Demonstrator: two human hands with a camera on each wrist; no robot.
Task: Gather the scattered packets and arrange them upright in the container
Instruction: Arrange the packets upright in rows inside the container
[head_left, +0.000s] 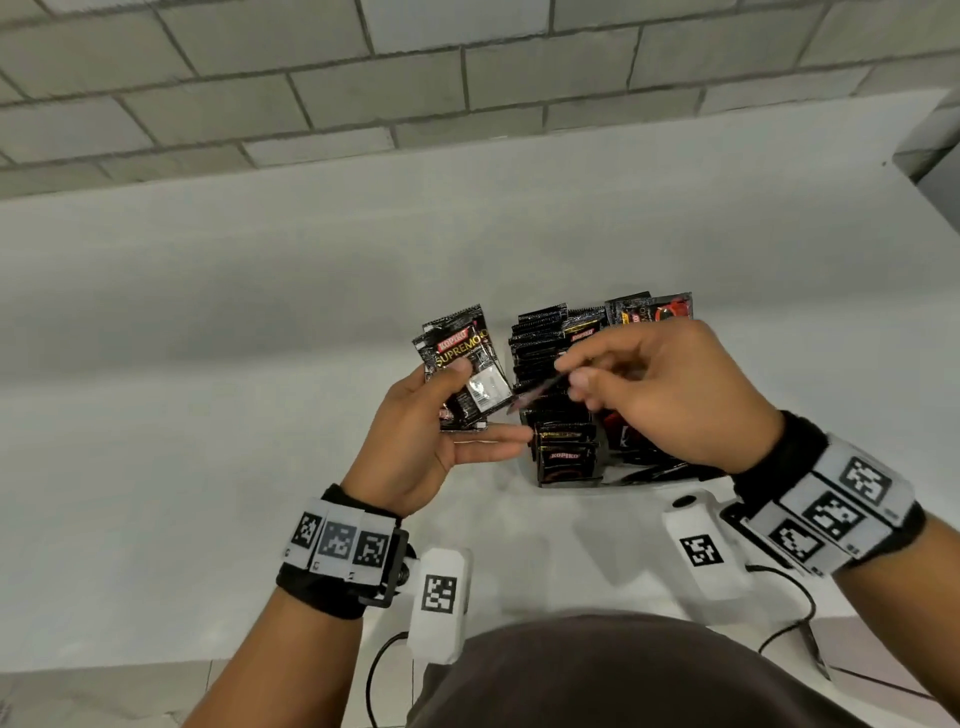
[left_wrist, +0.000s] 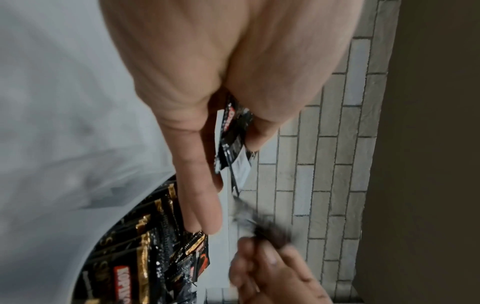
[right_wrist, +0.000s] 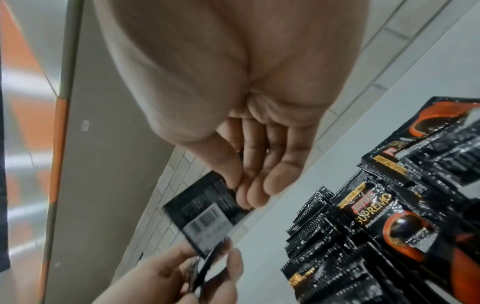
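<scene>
1. Packets, glossy black foil coffee sachets with red-and-gold labels: a small fanned bunch (head_left: 465, 371) sits in the left hand (head_left: 431, 441), raised above the white counter (head_left: 260, 364), just left of the container.
2. Left hand grip: thumb clamped over the front of the bunch, fingers behind it, the lower fingers straight and pointing toward the container.
3. Right hand (head_left: 670, 395) grip: thumb and fingertips pinching one single black sachet (head_left: 537, 391), seen edge-on in the head view and blurred. The right wrist view shows its barcode side (right_wrist: 207, 214).
4. The single sachet's far end nearly meets the left-hand bunch; I can't tell whether they touch.
5. Container (head_left: 571, 480): a dark, low holder on the counter, mostly hidden by its contents. Rows of sachets (head_left: 540, 343) already stand upright in it, packed close; the right hand hovers over them.
6. Step in hand, my read: feeding sachets one at a time from the left-hand bunch into the container. Looks well along, since no loose sachets show on the counter.
7. Next move calls for: turning the pinched sachet upright, finding a gap in a row, sliding it in edge-first without tipping its neighbours.
8. Left hand needs to keep the bunch fanned so the next one peels off easily.
</scene>
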